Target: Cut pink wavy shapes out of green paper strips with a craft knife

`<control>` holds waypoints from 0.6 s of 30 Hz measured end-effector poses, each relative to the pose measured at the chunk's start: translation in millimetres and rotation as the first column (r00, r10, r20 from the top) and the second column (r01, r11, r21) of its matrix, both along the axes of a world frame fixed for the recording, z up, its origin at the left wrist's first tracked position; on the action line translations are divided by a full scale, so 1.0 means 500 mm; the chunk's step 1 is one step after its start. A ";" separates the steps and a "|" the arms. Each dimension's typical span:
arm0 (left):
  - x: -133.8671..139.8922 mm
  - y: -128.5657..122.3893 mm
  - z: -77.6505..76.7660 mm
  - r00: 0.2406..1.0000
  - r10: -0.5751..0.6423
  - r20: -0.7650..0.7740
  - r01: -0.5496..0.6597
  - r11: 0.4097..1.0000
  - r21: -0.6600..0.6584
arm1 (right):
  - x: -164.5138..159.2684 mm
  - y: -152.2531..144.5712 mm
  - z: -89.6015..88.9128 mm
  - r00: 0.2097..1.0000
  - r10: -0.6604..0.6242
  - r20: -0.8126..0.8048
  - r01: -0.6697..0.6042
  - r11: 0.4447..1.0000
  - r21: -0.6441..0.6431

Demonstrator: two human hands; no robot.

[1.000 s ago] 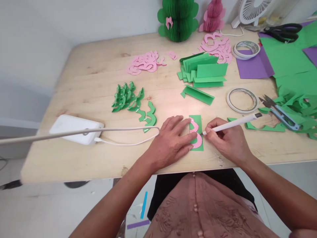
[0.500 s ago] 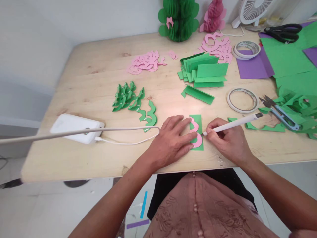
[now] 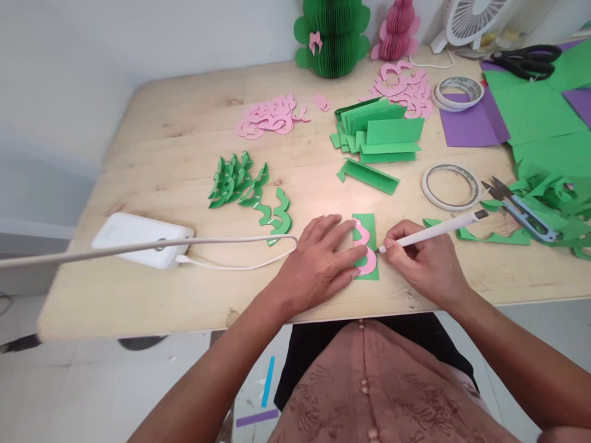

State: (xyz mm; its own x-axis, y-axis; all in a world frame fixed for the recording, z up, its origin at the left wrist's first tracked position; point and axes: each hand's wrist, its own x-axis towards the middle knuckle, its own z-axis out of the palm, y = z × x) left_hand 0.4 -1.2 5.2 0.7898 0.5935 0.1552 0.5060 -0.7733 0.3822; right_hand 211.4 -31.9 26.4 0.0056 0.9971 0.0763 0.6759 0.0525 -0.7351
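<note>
Apparently tracing: right hand (image 3: 422, 263) pinches a white pen (image 3: 431, 232), tip by the right edge of a pink scalloped cutout (image 3: 370, 263) lying on green paper (image 3: 368, 219), near side of the desk (image 3: 161, 141). Left hand (image 3: 319, 259), fingers loosely spread, pins both flat; next stroke likely calls for a steady hold.

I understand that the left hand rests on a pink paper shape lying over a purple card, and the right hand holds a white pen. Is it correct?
Not quite: the card is green, not purple, as the head view shows. The left hand rests on the pink paper shape over it, and the right hand holds a white pen.
</note>
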 end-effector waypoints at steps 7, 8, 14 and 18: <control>0.000 0.000 0.000 1.000 0.000 -0.005 0.000 1.000 0.000 | 0.000 -0.001 0.000 1.000 -0.001 0.005 0.001 1.000 -0.003; 0.000 0.000 0.000 1.000 0.001 -0.007 -0.001 1.000 -0.001 | 0.000 -0.001 0.000 1.000 0.000 0.005 0.000 1.000 -0.002; 0.000 0.000 0.000 1.000 0.002 -0.009 -0.002 1.000 0.004 | -0.001 0.000 0.002 1.000 -0.004 0.000 0.004 1.000 -0.007; 0.000 0.000 0.001 1.000 0.001 -0.002 -0.001 1.000 0.003 | 0.000 0.000 0.001 1.000 -0.004 0.003 0.004 1.000 -0.004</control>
